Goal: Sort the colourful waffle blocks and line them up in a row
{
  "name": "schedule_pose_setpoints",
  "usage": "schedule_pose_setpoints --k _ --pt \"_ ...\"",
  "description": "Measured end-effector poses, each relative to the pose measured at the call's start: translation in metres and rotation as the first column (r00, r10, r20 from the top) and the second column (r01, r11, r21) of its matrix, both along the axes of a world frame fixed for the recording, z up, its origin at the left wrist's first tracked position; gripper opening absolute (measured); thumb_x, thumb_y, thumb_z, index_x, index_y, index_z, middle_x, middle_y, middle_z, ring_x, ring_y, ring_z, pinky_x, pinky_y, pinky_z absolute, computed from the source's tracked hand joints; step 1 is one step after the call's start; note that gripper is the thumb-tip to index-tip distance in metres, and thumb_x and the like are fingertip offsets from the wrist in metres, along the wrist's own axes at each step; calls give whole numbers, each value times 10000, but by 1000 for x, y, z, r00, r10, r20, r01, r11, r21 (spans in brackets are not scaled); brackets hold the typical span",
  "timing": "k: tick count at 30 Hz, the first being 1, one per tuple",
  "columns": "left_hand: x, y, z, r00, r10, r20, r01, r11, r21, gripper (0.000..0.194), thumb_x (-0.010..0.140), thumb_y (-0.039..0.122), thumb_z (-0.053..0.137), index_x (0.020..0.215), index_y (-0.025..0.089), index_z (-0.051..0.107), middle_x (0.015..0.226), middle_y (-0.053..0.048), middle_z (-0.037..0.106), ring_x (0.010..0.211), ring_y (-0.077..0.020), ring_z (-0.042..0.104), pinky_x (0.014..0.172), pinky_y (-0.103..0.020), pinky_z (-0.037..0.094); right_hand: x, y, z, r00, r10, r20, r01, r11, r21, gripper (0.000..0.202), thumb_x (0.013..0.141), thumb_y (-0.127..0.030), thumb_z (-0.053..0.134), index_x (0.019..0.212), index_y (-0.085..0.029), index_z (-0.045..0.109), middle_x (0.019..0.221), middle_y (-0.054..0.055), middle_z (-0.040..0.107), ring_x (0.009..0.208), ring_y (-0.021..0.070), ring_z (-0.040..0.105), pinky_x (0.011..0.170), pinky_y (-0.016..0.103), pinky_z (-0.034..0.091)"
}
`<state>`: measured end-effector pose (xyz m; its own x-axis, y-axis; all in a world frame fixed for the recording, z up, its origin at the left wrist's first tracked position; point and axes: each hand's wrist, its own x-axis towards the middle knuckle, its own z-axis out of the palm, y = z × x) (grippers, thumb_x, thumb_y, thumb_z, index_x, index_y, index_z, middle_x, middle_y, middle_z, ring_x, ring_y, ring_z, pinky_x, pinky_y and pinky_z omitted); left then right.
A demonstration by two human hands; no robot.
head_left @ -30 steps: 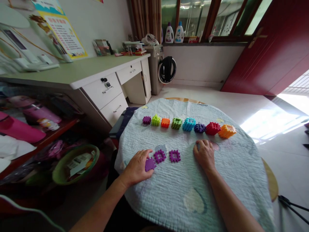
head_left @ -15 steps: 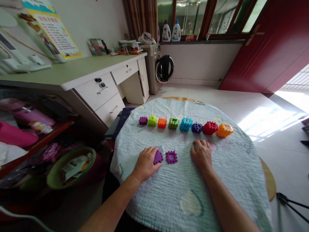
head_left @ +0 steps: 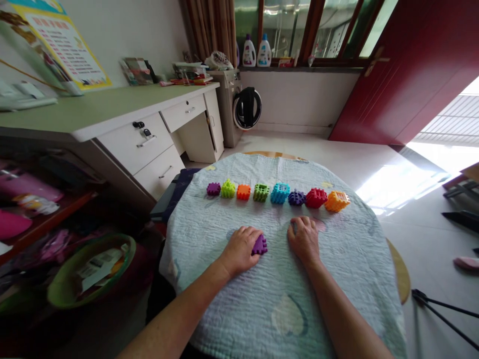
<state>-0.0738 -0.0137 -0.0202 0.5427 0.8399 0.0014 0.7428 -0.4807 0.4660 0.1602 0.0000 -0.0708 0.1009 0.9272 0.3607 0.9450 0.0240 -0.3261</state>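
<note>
My left hand (head_left: 241, 249) is closed on a purple plastic building block piece (head_left: 259, 245) with notched edges, low over the cloth in front of me. The square purple frame piece no longer shows; the held piece and my fingers cover its spot. My right hand (head_left: 304, 238) rests on the cloth with bent fingers and the thumb apart, holding nothing that I can see. Beyond both hands stands a row of notched blocks, among them a purple block (head_left: 213, 189), an orange block (head_left: 243, 192), a light blue block (head_left: 280, 193), a red block (head_left: 316, 198) and a yellow-orange block (head_left: 337, 201).
A pale blue patterned cloth (head_left: 239, 319) covers the round table. To the left are a desk (head_left: 123, 102) with drawers and a green-rimmed basket (head_left: 56, 294). A washing machine (head_left: 225, 107) with its door ajar stands behind. Black tripod legs (head_left: 437, 304) stand at right.
My left hand has moved right with its purple piece, onto the spot of the purple frame piece, which is now hidden. The right hand stays in place. The view has shifted slightly.
</note>
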Motion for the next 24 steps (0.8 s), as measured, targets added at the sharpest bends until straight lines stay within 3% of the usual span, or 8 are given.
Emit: schedule_pose_setpoints --k 8,13,19,24 --pt "11 5 0 995 97 -36 -99 993 -65 569 669 329 756 1190 207 564 1168 -81 604 1107 -266 539 1000 -390 422 1 0 -3 1000 4 -20 -4 1000 7 147 853 -219 522 945 -197 635 970 82 590 939 239 479 841 357 357" --pt "13 2 -2 994 95 -52 -99 993 -62 647 636 398 785 1203 214 535 1211 -91 575 1145 -282 519 1013 -410 410 1 1 -2 1000 8 -24 -8 1000 13 147 853 -221 517 933 -194 637 971 86 593 932 238 476 841 359 351" --pt "12 1 1 990 113 -82 -115 993 -11 417 706 356 726 1071 203 593 1108 -81 599 1067 -264 540 971 -399 431 0 0 2 1000 0 -25 0 1000 -7 140 858 -220 518 928 -194 636 972 83 595 933 236 479 847 349 351" --pt "14 0 4 989 126 -72 -126 992 5 411 701 325 727 1077 226 594 1105 -66 609 1073 -260 540 961 -394 430 0 -1 2 999 -4 -34 4 1000 -8 135 850 -211 527 928 -197 637 968 80 598 919 234 480 837 348 352"
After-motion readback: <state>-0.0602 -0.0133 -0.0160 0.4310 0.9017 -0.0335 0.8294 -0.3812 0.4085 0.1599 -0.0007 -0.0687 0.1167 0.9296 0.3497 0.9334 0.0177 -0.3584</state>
